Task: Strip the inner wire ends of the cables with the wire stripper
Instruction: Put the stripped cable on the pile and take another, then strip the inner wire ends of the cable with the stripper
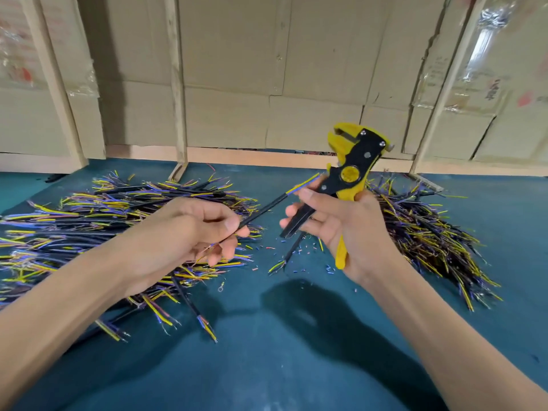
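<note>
My left hand (204, 232) pinches a black cable (267, 207) between thumb and fingers. The cable slants up to the right, and its yellow and blue inner wires (305, 183) reach my right thumb. My right hand (341, 223) grips the yellow and black wire stripper (353, 164) by its handles, jaws pointing up and away. The stripper's jaws are apart and hold no wire. Another black cable (292, 250) lies on the table under my right hand.
A big heap of black cables (89, 221) with yellow and purple wire ends covers the blue table (267, 336) on the left. A second heap (427, 232) lies on the right. Small insulation scraps (299, 256) are scattered between them. Cardboard walls (267, 84) close the back.
</note>
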A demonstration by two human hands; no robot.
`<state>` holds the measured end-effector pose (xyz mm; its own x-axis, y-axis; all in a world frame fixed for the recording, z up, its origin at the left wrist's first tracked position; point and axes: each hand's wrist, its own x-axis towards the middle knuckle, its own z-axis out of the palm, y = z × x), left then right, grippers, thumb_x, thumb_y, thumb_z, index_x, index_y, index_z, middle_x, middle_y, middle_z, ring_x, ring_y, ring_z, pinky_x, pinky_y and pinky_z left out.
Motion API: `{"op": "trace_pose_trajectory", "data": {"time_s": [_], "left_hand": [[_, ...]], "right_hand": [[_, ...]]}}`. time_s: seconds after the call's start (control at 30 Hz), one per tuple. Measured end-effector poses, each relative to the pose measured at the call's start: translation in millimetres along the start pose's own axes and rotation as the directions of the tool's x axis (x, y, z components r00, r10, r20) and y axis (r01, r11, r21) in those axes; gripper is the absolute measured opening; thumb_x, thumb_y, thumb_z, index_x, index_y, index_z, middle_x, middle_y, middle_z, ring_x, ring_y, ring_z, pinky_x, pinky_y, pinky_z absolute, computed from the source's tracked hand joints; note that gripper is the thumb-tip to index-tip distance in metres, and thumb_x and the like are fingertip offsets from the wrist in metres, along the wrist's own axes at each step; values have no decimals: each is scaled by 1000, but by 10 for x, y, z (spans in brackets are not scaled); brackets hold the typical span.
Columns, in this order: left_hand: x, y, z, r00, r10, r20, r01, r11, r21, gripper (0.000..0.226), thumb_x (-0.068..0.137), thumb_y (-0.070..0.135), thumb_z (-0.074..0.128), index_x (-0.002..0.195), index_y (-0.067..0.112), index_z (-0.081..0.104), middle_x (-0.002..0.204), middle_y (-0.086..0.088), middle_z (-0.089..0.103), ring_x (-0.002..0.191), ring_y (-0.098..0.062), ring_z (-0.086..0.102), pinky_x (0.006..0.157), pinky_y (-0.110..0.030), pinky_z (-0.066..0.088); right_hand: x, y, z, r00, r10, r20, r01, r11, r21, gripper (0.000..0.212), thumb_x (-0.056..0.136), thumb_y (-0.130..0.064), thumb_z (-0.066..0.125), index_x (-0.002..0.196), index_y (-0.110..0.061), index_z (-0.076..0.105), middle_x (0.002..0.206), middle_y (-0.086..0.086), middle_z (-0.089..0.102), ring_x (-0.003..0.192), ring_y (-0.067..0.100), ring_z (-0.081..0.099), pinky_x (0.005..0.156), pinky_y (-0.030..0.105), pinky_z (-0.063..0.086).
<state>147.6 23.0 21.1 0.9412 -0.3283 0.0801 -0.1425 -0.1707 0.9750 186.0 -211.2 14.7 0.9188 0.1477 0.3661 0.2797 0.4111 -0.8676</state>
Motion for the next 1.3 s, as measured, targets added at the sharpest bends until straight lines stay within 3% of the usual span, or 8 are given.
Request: {"op": "trace_pose_trajectory", "data": {"time_s": [0.2,0.37,0.47,0.57,0.67,0.83,1.07,1.3], "left_hand": [[-3,-9,-17,994,-49,94,52,998,-35,13,85,24,72,82,11,77,62,-14,60,49,-21,50,50,-21,43],[-15,0,-8,968,-147,203,147,989,14,23,87,28,63,85,7,73,65,-21,65,50,-27,56,56,-28,49],[-59,19,68,952,-140,271,153,988,-28,34,95,37,62,102,4,66,77,-25,71,59,-32,66,62,-28,54],[-56,41,192,985,-20,169,46,987,-151,35,90,36,69,99,3,66,83,-22,71,65,-36,70,66,-36,58],[-39,4,293,997,79,-15,-81,989,-121,29,87,26,70,85,-3,66,76,-20,70,57,-28,67,53,-33,56],[11,-28,392,946,161,-280,-215,961,-175,20,95,17,62,89,-1,68,76,-17,71,53,-17,59,39,-21,36],[7,-10,413,940,80,-330,-223,878,-422,11,95,4,57,91,0,66,77,-11,59,63,-14,60,43,-21,29],[47,-28,403,894,121,-432,-265,919,-292,17,98,6,58,84,3,68,67,-7,58,49,-14,46,40,-20,28]], "right_hand": [[-11,-50,-28,992,-16,123,0,992,126,18,83,7,64,98,0,57,82,20,57,71,37,63,74,53,57],[-23,-6,4,988,-41,149,26,995,100,11,85,5,62,91,-4,59,76,18,58,69,36,62,71,52,57],[-56,69,67,988,-19,151,8,998,70,15,82,5,63,86,-9,64,77,15,60,67,33,63,65,44,58],[-122,184,149,986,4,169,7,998,-65,16,77,2,70,86,-10,65,74,10,63,65,31,65,65,44,57],[-167,256,223,985,-5,174,35,985,-171,18,75,-2,75,85,-15,68,72,7,66,65,29,64,69,48,57],[-181,235,251,995,-20,97,26,998,-62,17,79,2,67,89,-11,63,75,10,63,72,35,63,73,50,59],[-209,232,279,994,24,107,-21,999,-32,15,79,3,66,86,-10,64,74,10,63,71,35,65,72,46,62],[-236,263,295,991,50,125,-38,995,-95,14,80,-2,69,91,-8,62,79,13,61,73,39,67,74,52,61]]}}
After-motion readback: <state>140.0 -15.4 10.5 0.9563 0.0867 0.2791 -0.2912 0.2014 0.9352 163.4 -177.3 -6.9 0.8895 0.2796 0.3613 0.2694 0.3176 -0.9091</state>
